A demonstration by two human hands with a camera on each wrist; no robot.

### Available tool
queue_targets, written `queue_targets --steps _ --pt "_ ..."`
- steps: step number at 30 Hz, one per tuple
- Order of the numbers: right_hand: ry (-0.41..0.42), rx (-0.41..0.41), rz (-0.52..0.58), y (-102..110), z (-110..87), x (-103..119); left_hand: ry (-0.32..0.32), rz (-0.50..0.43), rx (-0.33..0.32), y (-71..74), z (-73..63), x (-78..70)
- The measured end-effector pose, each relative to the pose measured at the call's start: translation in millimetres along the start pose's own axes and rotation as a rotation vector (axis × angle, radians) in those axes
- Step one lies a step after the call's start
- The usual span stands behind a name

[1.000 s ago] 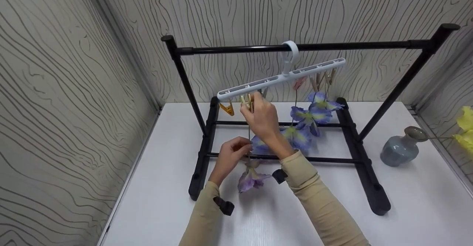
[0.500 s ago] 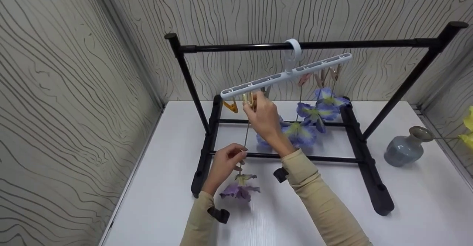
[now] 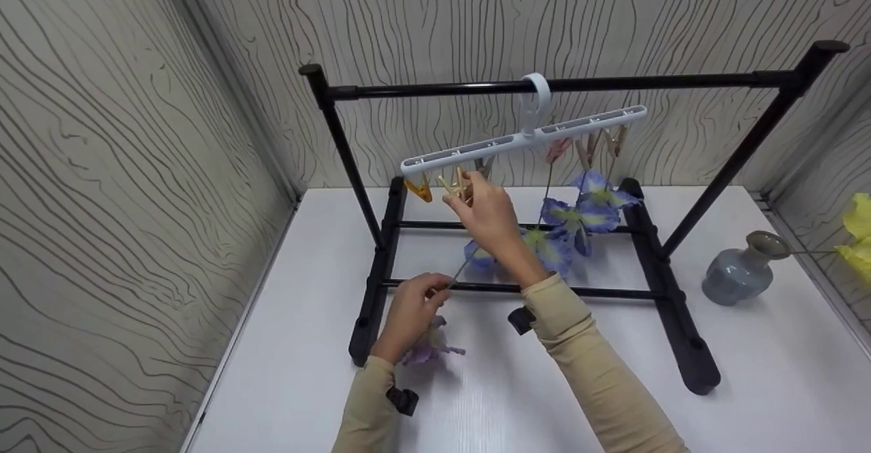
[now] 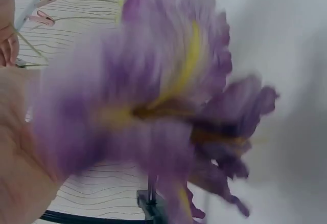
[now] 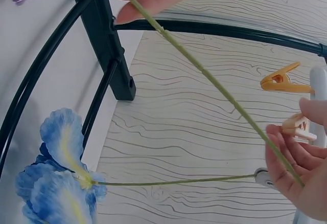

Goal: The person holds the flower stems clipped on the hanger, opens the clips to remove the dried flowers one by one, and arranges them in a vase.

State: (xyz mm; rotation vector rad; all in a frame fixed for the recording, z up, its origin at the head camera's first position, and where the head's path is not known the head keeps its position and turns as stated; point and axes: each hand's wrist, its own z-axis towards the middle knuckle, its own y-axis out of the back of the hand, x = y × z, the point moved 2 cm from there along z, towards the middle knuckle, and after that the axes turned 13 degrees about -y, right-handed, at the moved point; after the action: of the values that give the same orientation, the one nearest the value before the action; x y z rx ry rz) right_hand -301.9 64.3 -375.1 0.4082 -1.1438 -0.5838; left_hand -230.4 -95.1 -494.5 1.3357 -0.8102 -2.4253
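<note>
My left hand (image 3: 412, 310) pinches the green stem (image 5: 204, 73) of a purple artificial iris (image 4: 163, 70), whose bloom hangs below that hand and is blurred in the left wrist view. The stem slants up and right toward my right hand (image 3: 491, 215), its far end lying by the palm in the right wrist view. Between thumb and fingers, my right hand pinches a pale yellow clothespin (image 5: 296, 125) under the left arm of a white hanger (image 3: 469, 154). The stem is apart from the clothespin's tips. An orange clothespin (image 3: 419, 190) hangs to the left.
The hanger hooks over the top bar (image 3: 435, 89) of a black rack. Blue irises (image 3: 582, 215) hang by their stems from clothespins along the hanger. A grey-blue vase (image 3: 738, 276) lies tilted at the right, with a yellow flower (image 3: 859, 232) beyond its mouth.
The iris and my left hand have shifted slightly left and down. The stem, upright beneath the clothespin before, now slants rightward away from it. My right hand stays at the clothespin.
</note>
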Motion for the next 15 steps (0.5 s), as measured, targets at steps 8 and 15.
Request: queue_targets --steps 8,15 --pt "0.112 0.306 -0.351 13.1 -14.2 -3.8 -0.217 0.433 -0.137 7.7 12.6 -15.9" --pt "0.224 0.438 -0.412 19.4 -32.0 -12.4 -0.292 0.563 -0.222 6.5 18.6 -24.5"
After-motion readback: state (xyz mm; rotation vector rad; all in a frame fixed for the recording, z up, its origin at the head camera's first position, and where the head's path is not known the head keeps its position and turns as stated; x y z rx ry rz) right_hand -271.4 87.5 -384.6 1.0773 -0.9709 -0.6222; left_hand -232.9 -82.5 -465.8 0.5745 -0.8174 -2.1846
